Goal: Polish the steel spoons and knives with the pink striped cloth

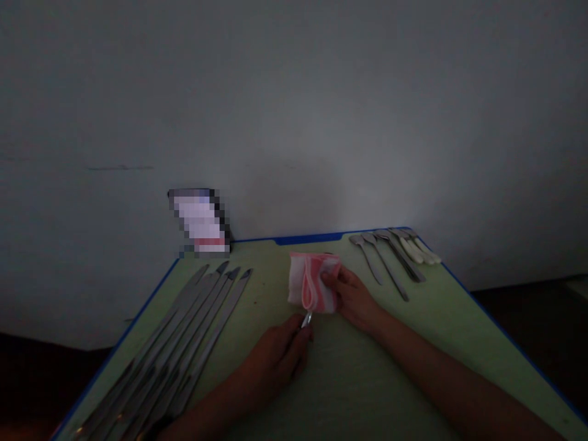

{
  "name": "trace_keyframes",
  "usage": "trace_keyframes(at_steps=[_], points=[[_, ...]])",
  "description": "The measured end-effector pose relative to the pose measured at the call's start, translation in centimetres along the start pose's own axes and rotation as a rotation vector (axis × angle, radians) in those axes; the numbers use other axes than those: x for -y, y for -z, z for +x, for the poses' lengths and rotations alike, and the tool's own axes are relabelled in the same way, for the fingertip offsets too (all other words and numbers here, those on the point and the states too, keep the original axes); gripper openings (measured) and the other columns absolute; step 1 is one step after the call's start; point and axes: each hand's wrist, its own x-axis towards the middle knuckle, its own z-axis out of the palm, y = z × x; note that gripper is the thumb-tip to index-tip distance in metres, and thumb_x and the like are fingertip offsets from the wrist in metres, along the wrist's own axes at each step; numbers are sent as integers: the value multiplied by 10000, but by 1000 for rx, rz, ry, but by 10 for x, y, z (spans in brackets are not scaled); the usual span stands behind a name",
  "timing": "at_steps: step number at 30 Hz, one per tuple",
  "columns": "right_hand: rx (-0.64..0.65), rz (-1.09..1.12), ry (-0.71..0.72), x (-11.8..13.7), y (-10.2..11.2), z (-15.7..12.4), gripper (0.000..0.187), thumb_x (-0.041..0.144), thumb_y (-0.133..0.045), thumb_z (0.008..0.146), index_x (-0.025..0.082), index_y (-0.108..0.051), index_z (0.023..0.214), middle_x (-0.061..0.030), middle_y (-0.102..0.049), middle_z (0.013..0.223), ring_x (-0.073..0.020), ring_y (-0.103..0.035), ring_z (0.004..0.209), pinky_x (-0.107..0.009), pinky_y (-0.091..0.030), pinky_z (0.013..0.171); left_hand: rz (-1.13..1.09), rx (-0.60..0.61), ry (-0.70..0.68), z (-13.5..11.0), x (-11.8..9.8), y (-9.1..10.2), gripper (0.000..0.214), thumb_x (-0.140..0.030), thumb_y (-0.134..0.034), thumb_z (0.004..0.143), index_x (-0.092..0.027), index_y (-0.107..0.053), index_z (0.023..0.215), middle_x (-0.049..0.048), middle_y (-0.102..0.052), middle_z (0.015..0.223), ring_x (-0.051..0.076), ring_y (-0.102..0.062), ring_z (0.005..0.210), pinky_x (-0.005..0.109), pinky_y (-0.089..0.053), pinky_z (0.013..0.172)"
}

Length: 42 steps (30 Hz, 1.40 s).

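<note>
A folded pink-and-white cloth is at the middle of the table, gripped at its right side by my right hand, thumb on top. Just below it, my left hand is closed around the shiny metal handle of a piece of cutlery. The cloth covers the rest of that piece, so I cannot tell its kind. Several table knives lie side by side to the left of my left hand. Beyond my right hand, several metal spoons rest near the far right corner.
The light green table has a blue edge and stands against a grey wall. A phone leans at the far left corner, its screen blurred out. Several white-handled utensils lie beside the spoons.
</note>
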Motion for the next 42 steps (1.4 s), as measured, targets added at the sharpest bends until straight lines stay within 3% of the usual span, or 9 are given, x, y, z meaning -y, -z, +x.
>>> trace_keyframes(at_steps=[13,18,25,35,42], points=[[-193,40,-88,6,-1,1,332,217,-780,575,179,-627,867,10,-677,778,-113,-600,651,-253,-480,639,157,-16,-36,-2,0,-1,238,-351,-307,947,-199,-476,877,-24,-551,683,129,-517,589,240,-362,578],[-187,56,-147,6,0,1,300,257,-781,578,161,-626,816,-1,-674,728,-127,-600,615,-278,-484,625,185,15,-16,0,-2,-1,280,-360,-278,955,-192,-488,879,-13,-556,698,139,-526,613,253,-375,600],[-348,49,-3,3,-4,1,316,305,-774,586,160,-639,833,3,-674,734,-111,-586,618,-250,-480,609,193,4,-32,-3,-3,1,278,-356,-287,954,-195,-491,855,-13,-573,723,136,-531,645,247,-388,637],[-157,31,-128,6,-1,0,244,235,-761,596,149,-647,794,-11,-681,723,-125,-593,611,-254,-481,604,121,-6,-51,-3,-6,2,268,-358,-315,940,-197,-500,833,-25,-563,670,128,-517,600,235,-387,601],[-221,311,-112,11,1,4,155,191,-624,655,174,-636,808,-9,-693,791,-173,-623,748,-318,-492,773,66,4,-27,-2,-1,1,282,-371,-322,942,-196,-490,798,-37,-540,614,121,-515,564,228,-392,590]])
